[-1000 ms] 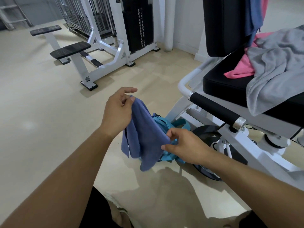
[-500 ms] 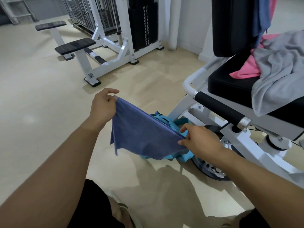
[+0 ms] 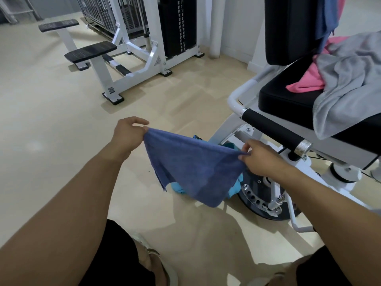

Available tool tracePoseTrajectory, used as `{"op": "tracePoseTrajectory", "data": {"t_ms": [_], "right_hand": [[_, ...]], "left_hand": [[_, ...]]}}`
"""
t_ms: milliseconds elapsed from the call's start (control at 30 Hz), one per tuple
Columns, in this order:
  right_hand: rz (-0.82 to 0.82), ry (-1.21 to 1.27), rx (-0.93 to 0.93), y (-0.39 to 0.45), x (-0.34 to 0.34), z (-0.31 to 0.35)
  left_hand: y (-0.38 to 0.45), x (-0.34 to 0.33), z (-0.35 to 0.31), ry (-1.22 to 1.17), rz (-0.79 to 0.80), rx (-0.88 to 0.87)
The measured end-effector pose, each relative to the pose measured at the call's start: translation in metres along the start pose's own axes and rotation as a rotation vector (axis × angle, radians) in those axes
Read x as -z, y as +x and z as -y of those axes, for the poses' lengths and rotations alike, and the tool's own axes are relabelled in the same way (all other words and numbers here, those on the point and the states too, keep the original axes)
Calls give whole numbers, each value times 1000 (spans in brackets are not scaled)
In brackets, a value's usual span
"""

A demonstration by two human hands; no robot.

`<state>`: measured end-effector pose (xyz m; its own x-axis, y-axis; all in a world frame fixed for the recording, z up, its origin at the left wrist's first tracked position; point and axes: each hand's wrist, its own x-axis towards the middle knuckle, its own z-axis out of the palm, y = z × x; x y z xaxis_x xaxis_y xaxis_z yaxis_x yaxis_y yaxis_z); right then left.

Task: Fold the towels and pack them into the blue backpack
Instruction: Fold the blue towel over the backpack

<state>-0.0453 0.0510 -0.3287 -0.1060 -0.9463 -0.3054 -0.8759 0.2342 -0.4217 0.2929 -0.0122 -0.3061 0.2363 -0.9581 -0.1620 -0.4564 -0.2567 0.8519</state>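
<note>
Above the floor, left hand (image 3: 128, 135) and right hand (image 3: 260, 159) each pinch a top corner of the blue-violet terry towel (image 3: 192, 168), stretched flat for folding; turquoise fabric backpack (image 3: 234, 187) sits right behind.

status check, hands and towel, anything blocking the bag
Left hand and right hand each pinch a top corner of the blue towel. Towel spread, hanging, not packed. It hides most of the blue backpack on the floor.

bare left hand (image 3: 125, 137) and bare right hand (image 3: 260, 159), both forearms bare with no sleeves in view, no watch or rings visible, black shorts (image 3: 121, 254) at both thighs, pale strapped sandal (image 3: 162, 265) on one foot
</note>
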Motion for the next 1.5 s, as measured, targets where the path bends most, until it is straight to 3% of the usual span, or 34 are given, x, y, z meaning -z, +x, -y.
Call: {"op": "tracePoseTrajectory", "data": {"t_ms": [133,233,367,467,600,700,900,1167,1500], "right_hand": [[73,-107,12,-1,-8,0],[97,189,31,-9,-5,10],[150,498,123,-33,-2,38],[246,614,155,-49,-1,51],[469,587,343,-58,-2,54],[213,436,421,-61,1,54],[-194,337,404,-53,3,49],[-284,349,389,-56,7,51],[-283,392,376,-61,12,49]], "left_hand": [[-9,-12,-3,62,159,18],[-12,-15,-6,25,71,17],[-25,-25,-18,-79,95,-22],[-39,-34,-28,-132,156,-95],[-57,-45,-37,-137,295,-165],[-69,-51,-42,-154,411,-187],[-83,-60,-48,-194,528,-204],[-92,-69,-50,-197,544,-212],[-100,-68,-52,-165,603,-222]]}}
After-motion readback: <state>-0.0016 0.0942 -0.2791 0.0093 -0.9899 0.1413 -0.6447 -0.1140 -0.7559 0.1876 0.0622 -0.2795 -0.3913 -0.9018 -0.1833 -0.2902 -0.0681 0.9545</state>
